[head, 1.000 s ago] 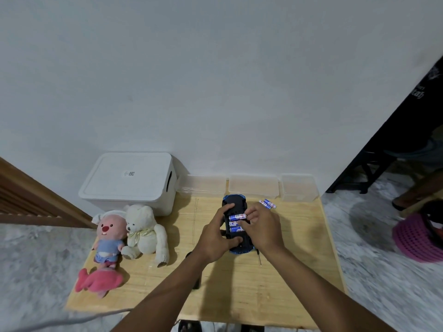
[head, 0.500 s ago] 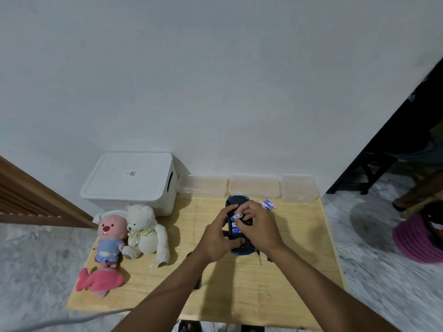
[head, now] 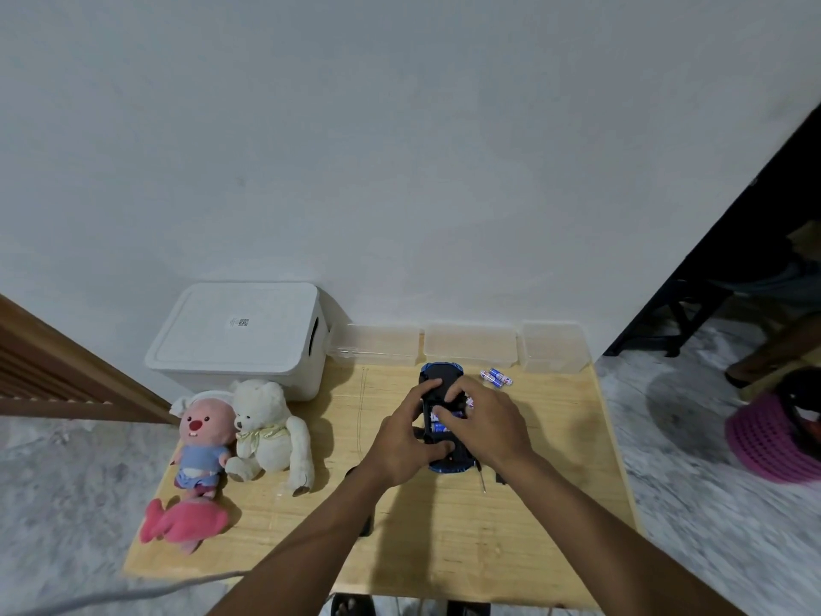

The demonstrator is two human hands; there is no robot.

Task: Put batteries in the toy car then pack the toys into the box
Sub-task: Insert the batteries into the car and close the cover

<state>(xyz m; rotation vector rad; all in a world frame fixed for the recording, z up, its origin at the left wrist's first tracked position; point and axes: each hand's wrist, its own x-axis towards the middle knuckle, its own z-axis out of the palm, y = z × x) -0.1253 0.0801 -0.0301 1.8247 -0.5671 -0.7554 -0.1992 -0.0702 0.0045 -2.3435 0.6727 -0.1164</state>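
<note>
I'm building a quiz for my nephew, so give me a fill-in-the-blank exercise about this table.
1. The left hand and right hand are both on the toy car, which lies upside ____.
2. The lid sits ____ the white box.
3. Spare batteries lie to the car's ____ side.
4. ____ soft toys lie left of the car.
Answers: down; on; right; three.

One head-worn wide-angle view looks forward and down over the near table, low in frame, facing the white wall filling the upper half.
</note>
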